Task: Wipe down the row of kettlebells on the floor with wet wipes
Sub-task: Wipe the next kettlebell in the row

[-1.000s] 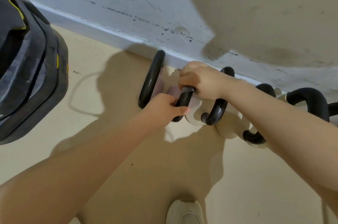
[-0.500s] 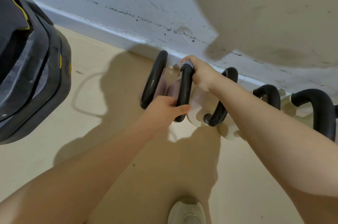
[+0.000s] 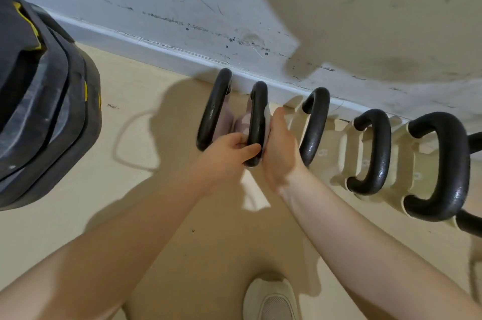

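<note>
While the left hand (image 3: 229, 148) grips the second kettlebell's handle (image 3: 257, 121) to steady it, the right hand (image 3: 277, 147) curls its fingers (image 3: 271, 126), pressing a wet wipe (image 3: 267, 117) against it.

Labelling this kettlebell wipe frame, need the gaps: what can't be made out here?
Head view only:
- Wet wipe: only a pale sliver shows; the right hand covers the rest.
- Second kettlebell handle: its near end is hidden by the left hand.
- Row's far right kettlebell: cut off by the frame edge, so the count is unknown.
- Black weight stack: cropped at the left edge.
</note>
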Motion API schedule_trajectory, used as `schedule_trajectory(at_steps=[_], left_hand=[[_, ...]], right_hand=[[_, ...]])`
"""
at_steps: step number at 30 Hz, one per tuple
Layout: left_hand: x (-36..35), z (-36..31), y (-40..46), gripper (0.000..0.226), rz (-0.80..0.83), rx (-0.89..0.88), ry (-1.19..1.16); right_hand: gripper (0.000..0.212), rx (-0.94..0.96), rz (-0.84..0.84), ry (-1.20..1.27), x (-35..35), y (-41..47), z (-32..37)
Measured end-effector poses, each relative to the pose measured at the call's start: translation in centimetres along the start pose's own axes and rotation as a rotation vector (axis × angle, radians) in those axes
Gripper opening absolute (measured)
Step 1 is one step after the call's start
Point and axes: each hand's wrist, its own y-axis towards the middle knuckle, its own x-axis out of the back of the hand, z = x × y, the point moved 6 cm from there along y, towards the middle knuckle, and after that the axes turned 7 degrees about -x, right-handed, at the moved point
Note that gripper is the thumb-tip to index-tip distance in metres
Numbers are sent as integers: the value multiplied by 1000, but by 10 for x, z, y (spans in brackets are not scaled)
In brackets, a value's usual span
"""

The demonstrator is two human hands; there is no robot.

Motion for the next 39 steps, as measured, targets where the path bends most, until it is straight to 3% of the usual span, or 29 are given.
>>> schedule_trajectory(at_steps=[5,9,12,15,18,21,24,27,29,33,36,39], left_hand=[[-2,-10,-3,28,52,-97,177],[0,-9,-4,23,33,-90,199],[0,-8,-6,22,15,-100,180],[-1,-9,-9,22,-9,-105,175],[1,-1,-10,42,-52,-79,68],[8,-5,-19,18,-138,-98,29],[5,-25,-24,23,-163,-310,217],[-12,-46,-24,29,-155,-400,303],[-30,-59,-19,30,-110,-388,299],[-64,-74,1,30,-17,-237,327],[-78,-67,20,40,53,-61,379],[-84,-60,22,37,93,-38,390]], right_hand=[[45,155,-91,118,1,-11,-20],[39,252,-170,84,2,-16,-24],[37,342,-196,-36,3,-21,-31],[30,404,-293,-315,12,-25,-35],[31,394,-319,-485,21,-20,-31],[28,409,-284,-587,28,-32,-5],[27,506,-331,-421,57,-61,28],[27,504,-423,-168,94,-74,46],[26,505,-511,-72,115,-72,51],[33,571,-628,-188,124,-59,56],[36,633,-549,-181,116,-53,62],[40,589,-451,-151,112,-44,63]])
